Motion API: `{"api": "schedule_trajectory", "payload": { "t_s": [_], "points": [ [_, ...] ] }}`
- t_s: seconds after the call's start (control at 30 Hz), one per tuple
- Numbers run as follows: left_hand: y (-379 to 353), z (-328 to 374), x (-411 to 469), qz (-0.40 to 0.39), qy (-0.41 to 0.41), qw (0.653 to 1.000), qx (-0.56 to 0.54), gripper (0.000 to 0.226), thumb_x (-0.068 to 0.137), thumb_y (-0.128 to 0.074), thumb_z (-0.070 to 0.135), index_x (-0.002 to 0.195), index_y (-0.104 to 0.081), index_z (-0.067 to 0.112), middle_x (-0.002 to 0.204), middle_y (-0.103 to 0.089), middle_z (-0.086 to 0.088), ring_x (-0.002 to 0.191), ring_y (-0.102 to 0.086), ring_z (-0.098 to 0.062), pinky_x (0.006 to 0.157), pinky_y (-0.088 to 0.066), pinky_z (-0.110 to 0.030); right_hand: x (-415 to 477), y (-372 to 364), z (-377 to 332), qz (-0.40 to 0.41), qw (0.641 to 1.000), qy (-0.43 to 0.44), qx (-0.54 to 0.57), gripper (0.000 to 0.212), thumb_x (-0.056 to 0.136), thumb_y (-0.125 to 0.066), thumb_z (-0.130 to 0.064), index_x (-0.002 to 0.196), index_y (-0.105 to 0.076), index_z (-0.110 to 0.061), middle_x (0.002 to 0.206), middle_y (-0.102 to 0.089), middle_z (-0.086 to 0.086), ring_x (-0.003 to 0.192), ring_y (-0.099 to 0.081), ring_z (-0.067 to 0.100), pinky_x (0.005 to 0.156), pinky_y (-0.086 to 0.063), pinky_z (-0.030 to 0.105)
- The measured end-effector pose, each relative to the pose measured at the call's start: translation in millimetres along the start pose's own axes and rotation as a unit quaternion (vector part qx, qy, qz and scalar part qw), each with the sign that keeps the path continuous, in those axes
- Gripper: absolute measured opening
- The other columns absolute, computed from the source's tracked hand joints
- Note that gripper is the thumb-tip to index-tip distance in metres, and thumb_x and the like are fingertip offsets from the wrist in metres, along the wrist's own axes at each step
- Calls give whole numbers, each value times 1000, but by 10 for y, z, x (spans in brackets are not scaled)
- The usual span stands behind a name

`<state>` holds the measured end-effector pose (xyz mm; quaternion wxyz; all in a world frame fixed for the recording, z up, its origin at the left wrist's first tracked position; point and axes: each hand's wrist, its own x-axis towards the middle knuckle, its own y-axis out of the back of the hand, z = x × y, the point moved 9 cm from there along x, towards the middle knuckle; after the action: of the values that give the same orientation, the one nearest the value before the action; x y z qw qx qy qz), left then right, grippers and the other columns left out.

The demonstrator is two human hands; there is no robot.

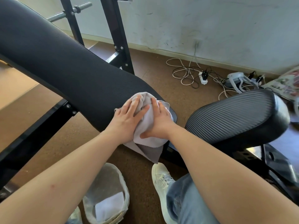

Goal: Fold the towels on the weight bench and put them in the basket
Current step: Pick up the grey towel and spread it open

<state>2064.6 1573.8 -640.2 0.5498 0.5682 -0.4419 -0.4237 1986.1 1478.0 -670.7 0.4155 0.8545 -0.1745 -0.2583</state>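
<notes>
Down at the person's feet, one basket (125,189) stands on the brown floor. It holds a single folded white towel (110,206), a sign that at least one piece is already done. Just beside it is one white shoe (161,180) below a jeans leg; a pale shape at the bottom edge may be a second shoe, but that cannot be told.

Above the basket, both hands lie flat on one grey towel (146,139). The left hand (124,120) has its fingers spread. The right hand (159,122) has its fingers straight and close together. Neither pinches the cloth.

The towel is bunched at the lower end of the weight bench's back pad (56,59), and one corner hangs off the edge toward the floor. The step in hand looks like pressing down a fold. The bundle is lumpy, so the next move probably calls for smoothing it and tucking in the hanging corner, then lifting it down to the basket.

The bench shows two pads, the long back pad and a seat pad (239,113) to the right. Farther off, one white power strip (203,77) lies among tangled cables by the wall. One steel bar (69,12) rests on the rack.
</notes>
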Motion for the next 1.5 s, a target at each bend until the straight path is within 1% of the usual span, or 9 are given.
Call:
{"api": "schedule_trajectory", "payload": {
  "t_s": [0.13,0.3,0.67,0.8,0.93,1.07,1.2,1.37,1.5],
  "points": [
    [-82,-49,43,-63,13,998,-2,114,84,-62,58,152,29,43,169,19,-4,134,-32,-30,103,-43,-41,-18,221,54,68,996,-2,55,123,79,-78,-20,161,13,-38,156,-35,10,144,-33,38,108,-37,45],
    [-273,-170,-120,-110,68,987,100,125,72,-69,76,160,10,37,166,-11,3,139,-27,-28,109,-37,-45,-105,376,141,83,996,-39,12,111,82,-57,-5,159,12,-43,154,-39,9,136,-38,41,104,-46,52],
    [67,-232,-405,4,135,991,22,26,98,-58,36,119,-59,20,114,-59,-1,97,-56,-22,70,-45,-35,-368,492,357,127,988,-87,12,73,84,-53,-7,145,-23,-34,136,-43,9,123,-44,38,100,-47,49],
    [316,-727,-578,151,349,881,-281,20,96,-58,25,109,-54,11,107,-55,-10,94,-54,-29,78,-45,-38,-409,614,518,164,980,-115,13,77,85,-55,-7,147,-21,-36,139,-42,8,125,-45,37,98,-50,51],
    [594,-818,-581,260,397,805,-357,18,95,-59,18,106,-47,11,116,-52,-16,99,-53,-27,83,-41,-35,-323,613,646,166,976,-142,-21,88,89,-60,-15,157,-9,-37,156,-28,4,137,-35,36,104,-45,45],
    [457,-727,-411,150,371,878,-262,36,90,-63,21,124,-53,15,132,-45,-16,121,-43,-36,100,-41,-43,-195,317,703,42,982,-161,-84,103,88,-66,-32,159,8,-38,166,-4,3,149,-11,39,111,-36,50],
    [243,-576,-367,66,332,911,-236,57,85,-71,52,135,-55,29,135,-44,-6,130,-40,-31,101,-48,-52,-151,392,592,78,977,-164,-109,96,90,-60,-52,161,3,-34,169,5,5,154,5,39,114,-25,64],
    [398,-592,-467,187,285,885,-318,17,90,-67,15,103,-58,20,105,-53,-2,98,-56,-22,74,-46,-24,-114,471,64,148,985,-31,-87,74,97,-54,-54,160,-22,-32,170,-13,5,157,0,30,118,-16,68],
    [466,-655,-526,176,279,873,-360,41,89,-63,5,126,-56,22,107,-59,-2,98,-57,-19,73,-41,-22,-122,402,-401,157,984,79,18,62,99,-59,-36,156,-37,-23,166,-28,6,154,-24,24,119,-32,53]
  ]
}}
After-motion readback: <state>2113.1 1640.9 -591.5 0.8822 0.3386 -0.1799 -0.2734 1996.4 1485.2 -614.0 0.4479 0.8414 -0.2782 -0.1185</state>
